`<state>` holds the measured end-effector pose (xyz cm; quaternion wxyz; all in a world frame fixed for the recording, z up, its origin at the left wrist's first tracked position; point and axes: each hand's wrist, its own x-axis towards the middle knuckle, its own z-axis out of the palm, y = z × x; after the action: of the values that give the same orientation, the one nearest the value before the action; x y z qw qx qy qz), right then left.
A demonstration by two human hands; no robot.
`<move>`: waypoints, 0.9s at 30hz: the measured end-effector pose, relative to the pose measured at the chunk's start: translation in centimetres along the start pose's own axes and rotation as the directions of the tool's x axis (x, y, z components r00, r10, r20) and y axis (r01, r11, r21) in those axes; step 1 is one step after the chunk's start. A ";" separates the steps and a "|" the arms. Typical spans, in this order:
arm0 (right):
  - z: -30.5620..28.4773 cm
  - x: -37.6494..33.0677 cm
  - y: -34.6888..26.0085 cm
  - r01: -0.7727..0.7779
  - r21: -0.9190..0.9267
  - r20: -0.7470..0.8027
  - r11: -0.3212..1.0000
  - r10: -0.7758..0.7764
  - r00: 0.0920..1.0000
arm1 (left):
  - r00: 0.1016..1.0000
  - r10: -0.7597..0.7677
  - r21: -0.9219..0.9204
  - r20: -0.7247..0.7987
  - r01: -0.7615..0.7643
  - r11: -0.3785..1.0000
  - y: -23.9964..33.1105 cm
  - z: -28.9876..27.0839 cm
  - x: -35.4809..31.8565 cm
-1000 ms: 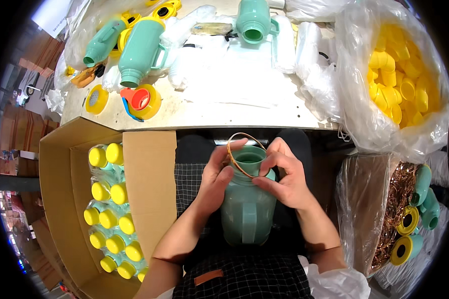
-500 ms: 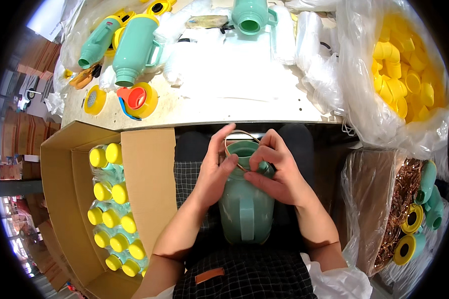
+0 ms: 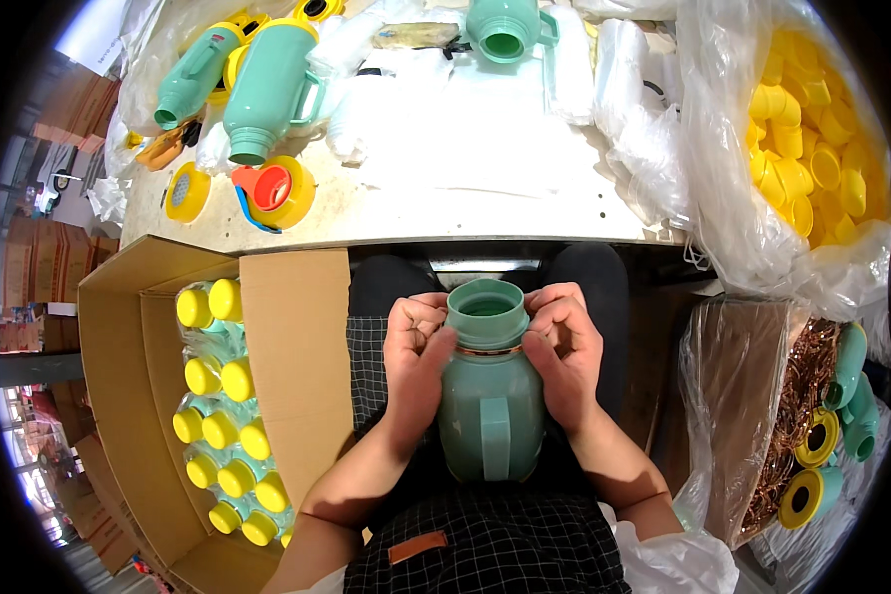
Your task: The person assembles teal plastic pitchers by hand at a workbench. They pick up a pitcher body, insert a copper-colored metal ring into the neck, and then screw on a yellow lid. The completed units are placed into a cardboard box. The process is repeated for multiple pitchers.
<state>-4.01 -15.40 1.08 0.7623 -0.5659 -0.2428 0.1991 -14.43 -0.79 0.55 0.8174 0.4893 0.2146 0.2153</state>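
A green plastic thermos flask body [image 3: 462, 421] stands upright between my legs, its handle facing me and its threaded mouth uncovered. Around the base of its neck lies a thin copper-coloured ring [image 3: 490, 351]. My left hand [image 3: 412, 364] is closed at the left side of the neck, thumb against the ring. On the opposite side my right hand [image 3: 568, 358] mirrors it, fingers curled and thumb pressed at the ring. The ring's far side is hidden behind the neck.
An open carton [image 3: 134, 396] of yellow-capped green flasks stands left. On the workbench [image 3: 396, 218] lie green flask bodies [image 3: 272, 94] and a tape roll [image 3: 292, 203]. At right are a plastic bag of yellow parts [image 3: 797, 148] and a box of copper-coloured rings [image 3: 787, 436].
The ring was tilted above the flask's mouth and now sits down around the neck. Both hands have lowered to either side of the neck.
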 end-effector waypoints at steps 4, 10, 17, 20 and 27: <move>0.2 -0.3 -0.2 -0.033 -0.017 0.031 0.999 0.033 0.999 | 0.998 0.058 0.144 0.025 -0.061 0.988 0.4 0.2 -1.2; -0.3 -0.8 -0.8 0.198 -0.166 0.138 0.966 -0.176 0.975 | 0.990 0.116 0.234 0.085 -0.133 0.963 1.0 -0.1 -2.6; 0.2 -1.6 -2.7 0.078 -0.119 0.130 0.990 -0.062 0.990 | 0.984 0.123 0.208 0.130 -0.148 0.967 2.2 0.4 -4.3; 1.0 -1.8 -3.1 -0.205 0.053 0.077 0.977 0.201 0.977 | 0.999 0.040 0.028 0.024 -0.041 0.999 3.0 2.5 -4.3; -0.8 0.2 -1.5 -0.518 0.276 0.241 0.809 0.464 0.853 | 0.966 -0.240 -0.018 0.101 0.243 0.970 3.3 1.2 -2.9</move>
<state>-3.34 -16.30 2.33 0.7461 -0.4551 -0.1121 0.4729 -16.55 -1.86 4.45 0.8543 0.4572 0.2290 0.0930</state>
